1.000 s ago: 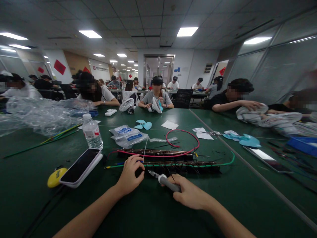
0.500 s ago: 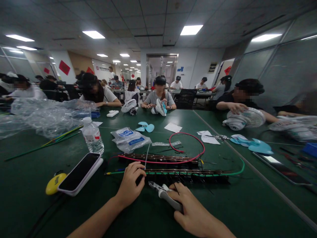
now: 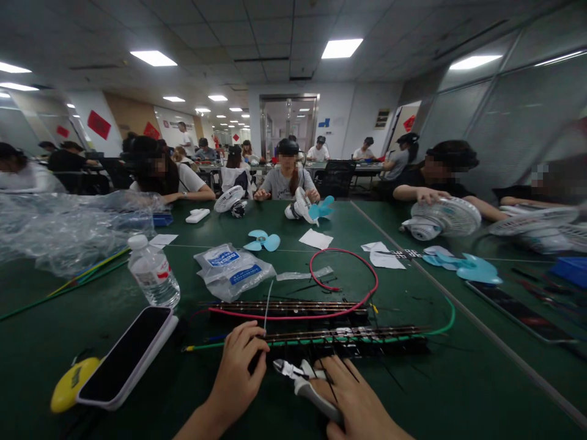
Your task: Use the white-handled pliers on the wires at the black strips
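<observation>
My left hand (image 3: 241,373) is curled at the left part of the nearer black strip with copper-coloured bars (image 3: 330,333). Its fingertips close on the base of a thin white cable tie (image 3: 268,305) that stands up from the strip. In my right hand (image 3: 355,391) lies a pair of side cutters (image 3: 316,400) with grey and white handles, its jaws pointing left and short of the strip. A green cable (image 3: 206,347) runs along this strip, and dark thin tie ends stick out around my right fingers. Behind it lies a second strip (image 3: 293,305) with a red cable (image 3: 377,278).
At left are a phone (image 3: 126,354), a yellow tape measure-like object (image 3: 73,384), a water bottle (image 3: 156,272) and crumpled clear plastic (image 3: 82,226). A printed plastic bag (image 3: 233,269) and blue fan blades (image 3: 262,241) lie beyond. Several people sit around with fans (image 3: 443,217).
The head view has shifted, so the table things appear lower and further left. My right hand with the cutters has turned slightly. Across the table, a person's hands have come off a fan.
</observation>
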